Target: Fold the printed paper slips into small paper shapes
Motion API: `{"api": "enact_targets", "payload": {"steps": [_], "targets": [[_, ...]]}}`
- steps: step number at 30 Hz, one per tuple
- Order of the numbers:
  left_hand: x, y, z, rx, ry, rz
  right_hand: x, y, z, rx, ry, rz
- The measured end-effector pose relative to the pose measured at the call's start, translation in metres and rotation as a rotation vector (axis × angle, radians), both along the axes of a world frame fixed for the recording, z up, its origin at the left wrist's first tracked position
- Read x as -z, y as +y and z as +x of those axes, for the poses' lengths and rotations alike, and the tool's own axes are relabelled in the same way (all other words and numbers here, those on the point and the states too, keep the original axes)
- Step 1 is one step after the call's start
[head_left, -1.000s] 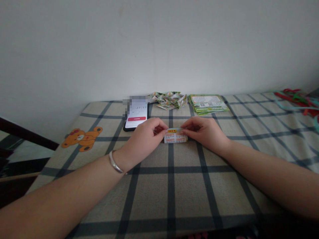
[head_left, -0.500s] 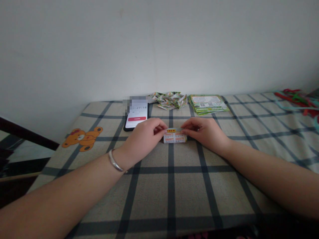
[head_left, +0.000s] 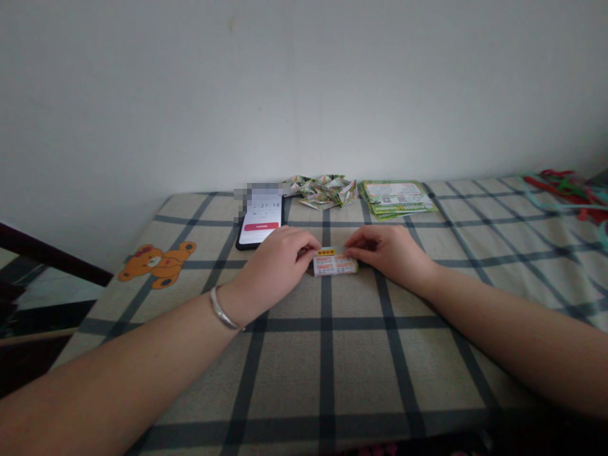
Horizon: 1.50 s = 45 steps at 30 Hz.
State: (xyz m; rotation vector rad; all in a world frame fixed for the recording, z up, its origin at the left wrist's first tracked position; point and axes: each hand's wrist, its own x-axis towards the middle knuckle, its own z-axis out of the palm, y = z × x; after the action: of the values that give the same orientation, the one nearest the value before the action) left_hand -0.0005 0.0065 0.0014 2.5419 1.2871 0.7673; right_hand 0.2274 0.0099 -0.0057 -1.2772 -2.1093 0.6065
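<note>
Your left hand (head_left: 280, 258) and right hand (head_left: 389, 250) meet at a small paper (head_left: 335, 263), one at each end. Thumb and fingertips of each hand are drawn nearly together at its upper corners, leaving only a narrow gap that the paper's edge fills. The paper, printed in red and dark type beneath a yellow band, lies between your hands, low over the checked cloth (head_left: 294, 373). Behind your left grip, on the wrist, sits a silver bracelet (head_left: 222, 309). Just beyond your left hand and partly hidden by it lies a phone (head_left: 259, 218), its screen lit. Straight beyond the grip is a pile of folded pieces (head_left: 323, 193); beyond and right of it, a stack of green sheets (head_left: 398, 199). Well left of the grip is an orange bear (head_left: 159, 265); far right, red and green strips (head_left: 565, 188).
</note>
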Motion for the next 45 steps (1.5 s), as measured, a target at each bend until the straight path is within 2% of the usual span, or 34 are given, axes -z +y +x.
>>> {"api": "enact_targets", "payload": {"steps": [8, 19, 26, 30, 34, 38, 45], "targets": [[0.001, 0.001, -0.001, 0.060, 0.110, 0.115, -0.004, 0.005, -0.001, -0.048, -0.166, 0.184], [-0.003, -0.003, 0.002, 0.062, 0.242, 0.147, 0.000, 0.013, 0.000, -0.052, -0.174, 0.120], [-0.001, -0.001, 0.000, 0.069, 0.294, 0.167, 0.003, 0.015, 0.000, -0.054, -0.171, 0.105], [-0.001, -0.001, 0.000, 0.063, 0.341, 0.232, 0.003, 0.015, 0.001, -0.060, -0.188, 0.158], [0.001, -0.001, 0.000, 0.056, 0.343, 0.282, 0.001, 0.012, 0.000, -0.192, -0.205, 0.286], [0.000, -0.001, 0.000, 0.108, 0.348, 0.273, -0.001, 0.010, -0.001, -0.345, -0.240, 0.327], [-0.009, 0.001, 0.001, 0.177, 0.416, 0.207, -0.006, 0.009, 0.003, -0.357, -0.326, 0.347]]}}
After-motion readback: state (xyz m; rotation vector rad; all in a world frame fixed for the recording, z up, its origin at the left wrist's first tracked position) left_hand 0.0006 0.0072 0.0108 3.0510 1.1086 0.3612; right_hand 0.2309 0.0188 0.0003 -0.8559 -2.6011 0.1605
